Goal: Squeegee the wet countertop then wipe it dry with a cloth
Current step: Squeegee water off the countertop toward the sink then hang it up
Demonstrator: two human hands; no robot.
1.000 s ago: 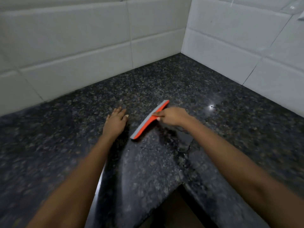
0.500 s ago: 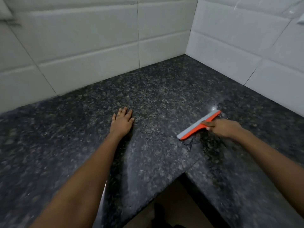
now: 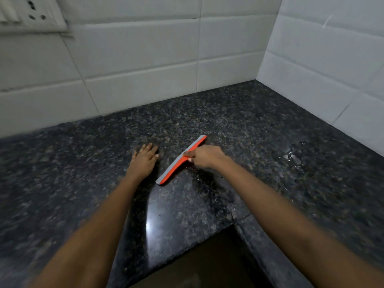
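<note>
**Risk: streaks and a missed patch**

Your left grip (image 3: 145, 161) lies flat and open on the desk (image 3: 228, 121). Just beside it, the squeegee (image 3: 172, 169) sits blade-down, its handle clasped in your right grip (image 3: 205, 156). A puddle (image 3: 293, 155) lies well apart to the right. Tilt the blade and you could leave streaks or miss that water.

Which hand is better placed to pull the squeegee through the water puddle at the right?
The right hand: it grips the squeegee, and the puddle lies on its side. The left hand rests flat on the countertop, holding nothing.
</note>
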